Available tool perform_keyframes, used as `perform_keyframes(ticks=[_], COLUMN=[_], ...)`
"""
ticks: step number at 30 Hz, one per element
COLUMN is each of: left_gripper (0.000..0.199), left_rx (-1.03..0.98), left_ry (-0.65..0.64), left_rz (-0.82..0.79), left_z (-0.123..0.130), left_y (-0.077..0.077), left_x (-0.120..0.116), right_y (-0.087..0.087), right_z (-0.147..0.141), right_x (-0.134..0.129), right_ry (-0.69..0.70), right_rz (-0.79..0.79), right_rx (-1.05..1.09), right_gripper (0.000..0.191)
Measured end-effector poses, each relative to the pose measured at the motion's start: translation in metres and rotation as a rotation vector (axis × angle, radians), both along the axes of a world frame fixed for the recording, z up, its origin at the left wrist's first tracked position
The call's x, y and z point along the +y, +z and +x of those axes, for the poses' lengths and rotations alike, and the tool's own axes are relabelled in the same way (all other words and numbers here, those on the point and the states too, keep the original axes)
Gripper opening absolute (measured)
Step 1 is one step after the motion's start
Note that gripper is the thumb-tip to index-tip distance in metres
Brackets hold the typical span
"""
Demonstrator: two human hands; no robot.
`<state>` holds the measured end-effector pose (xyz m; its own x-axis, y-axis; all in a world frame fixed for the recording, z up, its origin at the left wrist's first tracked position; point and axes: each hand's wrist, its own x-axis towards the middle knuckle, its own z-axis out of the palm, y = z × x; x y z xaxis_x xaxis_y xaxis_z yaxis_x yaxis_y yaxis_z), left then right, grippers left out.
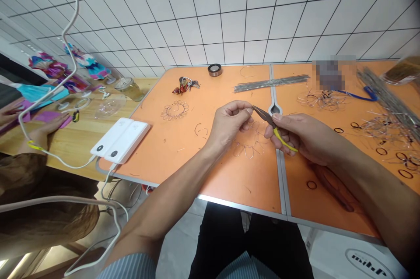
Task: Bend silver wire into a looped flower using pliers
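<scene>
My right hand [295, 132] is wrapped round yellow-handled pliers [281, 138], whose dark jaws point up and left. Their tips meet the fingertips of my left hand [231, 123], which is closed in a pinch; what it pinches is too small to make out. Below both hands, a looped wire ring [247, 147] lies on the orange table [210, 178]. Another wire ring with petal-like loops [175, 110] lies further left. Curved wire pieces [201, 130] rest between that ring and my left wrist.
Straight wires [271, 83], a tape roll [215, 70] and keys [186, 85] lie at the back. Tangled wires [383, 128] and dark rings [381, 151] spread right. A white box [120, 139] with cables sits left. Beyond it, another person's hands [52, 123] rest near purple material.
</scene>
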<state>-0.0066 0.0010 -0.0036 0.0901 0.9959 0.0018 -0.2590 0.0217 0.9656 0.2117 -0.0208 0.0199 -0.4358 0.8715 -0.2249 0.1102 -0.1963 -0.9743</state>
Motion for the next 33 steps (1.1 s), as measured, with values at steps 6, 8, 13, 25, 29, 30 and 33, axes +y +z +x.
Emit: perform_keyframes(ticks=[6, 8, 13, 25, 29, 30, 33], left_gripper=[0.008, 0.007, 0.006, 0.008, 0.010, 0.011, 0.011], left_rx=[0.021, 0.032, 0.054, 0.118, 0.149, 0.150, 0.156], left_ry=[0.016, 0.020, 0.030, 0.041, 0.040, 0.039, 0.042], left_rz=[0.016, 0.015, 0.034, 0.097, 0.097, 0.099, 0.105], left_z=[0.000, 0.000, 0.001, 0.001, 0.001, 0.001, 0.000], left_y=[0.002, 0.003, 0.004, 0.004, 0.003, 0.003, 0.002], left_x=[-0.001, -0.001, -0.002, -0.003, -0.003, -0.003, -0.002], right_y=[0.001, 0.001, 0.000, 0.001, 0.007, 0.009, 0.009], right_z=[0.000, 0.000, 0.002, 0.002, 0.000, 0.000, -0.002], right_x=[0.000, 0.000, 0.000, -0.001, -0.004, -0.005, -0.005], right_ry=[0.010, 0.014, 0.017, -0.035, -0.073, -0.084, -0.104], right_rz=[-0.030, -0.023, -0.004, 0.082, 0.255, 0.320, 0.518], right_rx=[0.022, 0.017, -0.009, -0.135, -0.375, -0.448, -0.669], right_gripper=[0.057, 0.057, 0.055, 0.058, 0.058, 0.057, 0.053])
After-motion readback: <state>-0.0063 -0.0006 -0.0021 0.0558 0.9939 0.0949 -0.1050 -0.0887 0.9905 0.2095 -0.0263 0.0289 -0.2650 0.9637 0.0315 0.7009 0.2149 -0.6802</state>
